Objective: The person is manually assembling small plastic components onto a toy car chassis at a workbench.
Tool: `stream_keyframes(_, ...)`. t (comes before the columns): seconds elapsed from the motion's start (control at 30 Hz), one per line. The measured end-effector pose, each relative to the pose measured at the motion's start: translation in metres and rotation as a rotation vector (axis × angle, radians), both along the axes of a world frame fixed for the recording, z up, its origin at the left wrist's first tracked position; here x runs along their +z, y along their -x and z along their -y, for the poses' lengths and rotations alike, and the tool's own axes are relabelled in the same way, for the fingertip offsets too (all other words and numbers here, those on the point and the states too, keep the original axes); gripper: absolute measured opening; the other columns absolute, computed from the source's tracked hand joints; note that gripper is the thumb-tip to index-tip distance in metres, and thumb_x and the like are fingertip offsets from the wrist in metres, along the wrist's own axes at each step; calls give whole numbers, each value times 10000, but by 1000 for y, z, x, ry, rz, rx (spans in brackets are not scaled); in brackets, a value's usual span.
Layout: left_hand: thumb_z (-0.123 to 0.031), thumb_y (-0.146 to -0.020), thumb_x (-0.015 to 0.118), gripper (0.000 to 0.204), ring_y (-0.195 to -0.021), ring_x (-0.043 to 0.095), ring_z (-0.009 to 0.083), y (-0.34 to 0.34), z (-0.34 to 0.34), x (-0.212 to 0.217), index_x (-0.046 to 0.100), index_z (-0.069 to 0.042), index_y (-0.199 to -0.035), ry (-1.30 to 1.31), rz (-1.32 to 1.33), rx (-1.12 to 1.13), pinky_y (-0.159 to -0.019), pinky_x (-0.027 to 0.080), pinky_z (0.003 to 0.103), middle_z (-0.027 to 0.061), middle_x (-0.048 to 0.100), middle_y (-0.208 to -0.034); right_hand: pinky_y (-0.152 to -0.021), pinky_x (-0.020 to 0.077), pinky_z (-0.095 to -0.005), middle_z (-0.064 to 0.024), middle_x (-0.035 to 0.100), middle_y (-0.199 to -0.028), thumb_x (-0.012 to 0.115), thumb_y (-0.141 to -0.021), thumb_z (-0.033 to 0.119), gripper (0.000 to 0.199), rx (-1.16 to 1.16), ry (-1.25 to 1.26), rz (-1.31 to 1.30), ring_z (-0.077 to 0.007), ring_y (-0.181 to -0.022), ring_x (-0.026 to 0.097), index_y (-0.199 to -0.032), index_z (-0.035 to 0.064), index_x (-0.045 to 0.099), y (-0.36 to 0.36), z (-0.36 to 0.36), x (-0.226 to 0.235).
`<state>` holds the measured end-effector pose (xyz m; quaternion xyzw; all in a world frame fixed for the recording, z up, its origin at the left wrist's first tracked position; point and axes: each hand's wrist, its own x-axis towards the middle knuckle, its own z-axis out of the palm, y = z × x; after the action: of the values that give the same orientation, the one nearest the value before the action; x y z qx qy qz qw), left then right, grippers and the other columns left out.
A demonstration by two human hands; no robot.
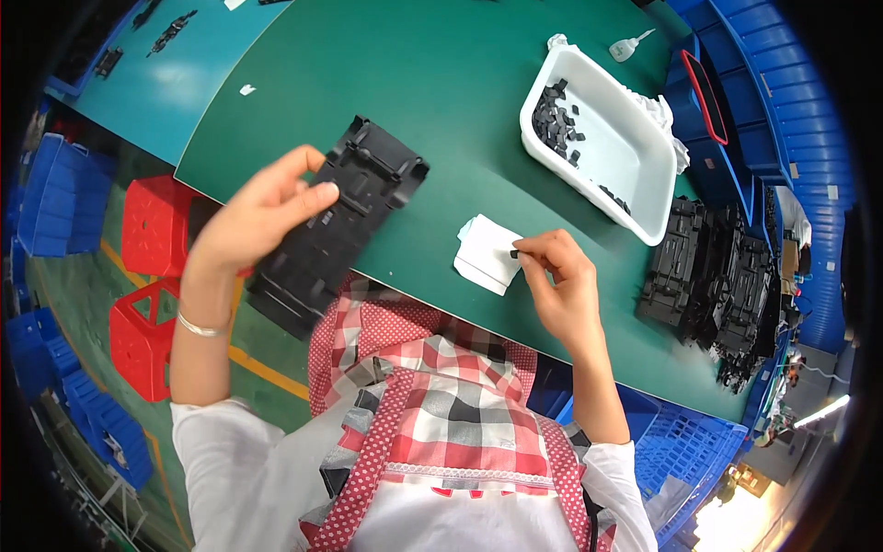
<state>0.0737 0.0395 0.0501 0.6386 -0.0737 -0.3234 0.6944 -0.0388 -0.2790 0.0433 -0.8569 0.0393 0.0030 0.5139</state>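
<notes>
I see the black plastic panel [336, 225] half over the green worktop [441, 101] edge, gripped by my left hand [262, 212]. My right hand [556, 271] pinches a small black pad [514, 253] over white sheets [486, 253]; a white tray [602, 143] of pads sits beyond.

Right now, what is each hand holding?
Left hand: closed on the black plastic part.
Right hand: pinching a small black piece.

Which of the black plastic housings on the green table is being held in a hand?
The black plastic housing at the table's near edge, gripped by the left hand; the others sit untouched in a stack at the right.
</notes>
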Motion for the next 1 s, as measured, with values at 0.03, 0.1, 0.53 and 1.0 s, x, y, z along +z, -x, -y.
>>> stream_keyframes(0.03,-156,-993,542,143,-756,601,37,10,-5,-13,487,-50,-1071,88,-27,-16,-668,494,205,8,644,-873,-679,510,-282,-101,611,-847,619,-854,-39,134,23,113,36,-189,-726,622,-983,-35,654,-1,-6,3)
stream_keyframes(0.1,-104,-991,512,217,-896,645,106,31,6,-17,484,-1,-1179,261,-157,-20,-795,524,269,76,663,-1014,-644,522,-324,-140,618,-856,633,-830,-44,117,51,247,93,-248,-716,636,-943,-23,658,-2,-11,2)
stream_keyframes(0.53,12,-951,487,440,-851,674,144,77,21,-29,361,36,-1372,363,-355,105,-758,543,281,125,675,-988,-604,519,-374,-146,605,-842,639,-799,-67,100,144,411,200,-317,-709,625,-884,-15,653,-4,-19,-2)
stream_keyframes(1.0,29,-939,492,381,-714,551,6,80,27,-25,475,42,-1320,175,-163,99,-606,459,195,15,664,-886,-601,513,-360,-143,609,-833,630,-809,-54,87,175,440,95,-297,-674,619,-880,-23,670,-9,-20,6)
